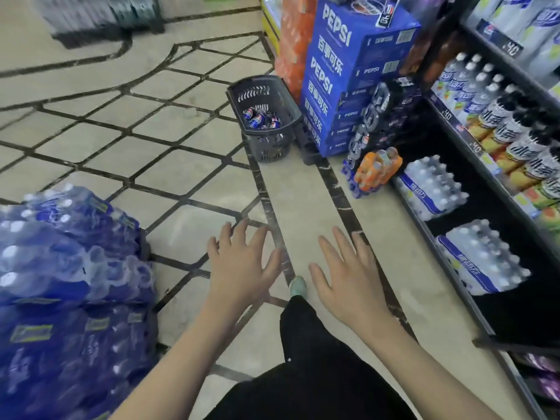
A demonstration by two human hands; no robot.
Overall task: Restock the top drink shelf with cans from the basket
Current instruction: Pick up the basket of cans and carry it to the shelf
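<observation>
One dark basket [266,116] stands on the floor beside the stacked Pepsi cartons [348,74], holding several blue cans [261,118] (count unclear). Well short of it, left hand [239,268] and right hand [348,277] hover with fingers spread, empty.

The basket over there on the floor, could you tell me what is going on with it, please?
Nobody is handling it yet. The basket stands on the floor beside stacked Pepsi cases, with cans lying inside. The person is some way short of it, with the left hand and right hand both held out, open and empty. No can has been picked up, so the restocking is not yet under way.
</observation>
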